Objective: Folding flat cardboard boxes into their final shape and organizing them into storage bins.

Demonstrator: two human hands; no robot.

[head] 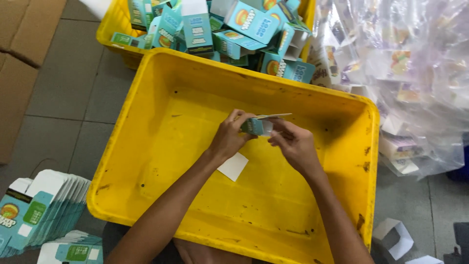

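Over the middle of a big yellow plastic crate (146, 127), both hands hold one small teal carton (256, 126) with an open white flap. My left hand (229, 137) grips its left end. My right hand (292, 143) pinches its right end by the flap. A white paper square (233, 166) lies on the crate floor just below my left wrist.
A second yellow crate (110, 29) behind is heaped with folded teal cartons (244, 24). Flat teal carton blanks (44, 210) are stacked at lower left. Clear plastic bags of packaging (405, 73) fill the right. Brown cardboard (19, 44) lies at upper left on the grey tile floor.
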